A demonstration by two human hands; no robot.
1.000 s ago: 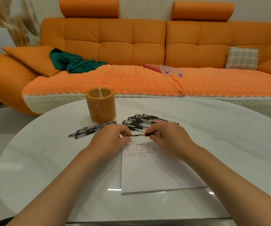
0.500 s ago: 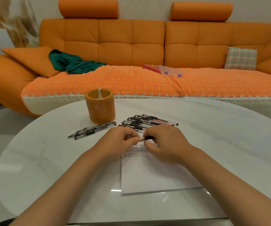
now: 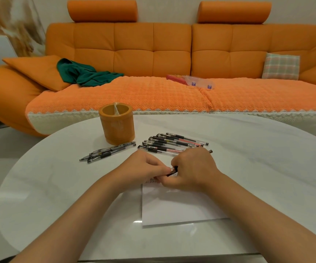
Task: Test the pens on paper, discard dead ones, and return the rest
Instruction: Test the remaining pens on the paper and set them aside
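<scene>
- Right hand [image 3: 193,169]: fingers curled round a pen [image 3: 173,170], held over the top edge of the paper [image 3: 172,207]. The pen's back end pokes out past the knuckles.
- Left hand [image 3: 145,168]: curled, with thumb and fingertips pinching the front end of the same pen. Can't tell if a cap is on it.
- Paper: white sheet flat on the table, right under both hands. Rows of small scribbles at its top, mostly hidden.
- Row of pens [image 3: 172,144]: side by side, just beyond the hands, clear barrels with dark grips.
- Second pen bunch [image 3: 107,152]: a few, left of the row and apart from it, just in front of the pen holder [image 3: 116,124].
- Pen holder: orange cylinder, upright, something pale inside.
- Table [image 3: 248,168]: white, marble-look, rounded, glossy.
- Behind it: orange sofa [image 3: 153,54] with a woven seat cover, green cloth [image 3: 85,73], orange cushion [image 3: 37,70], plaid cushion [image 3: 280,66] and a plastic packet [image 3: 197,81].
</scene>
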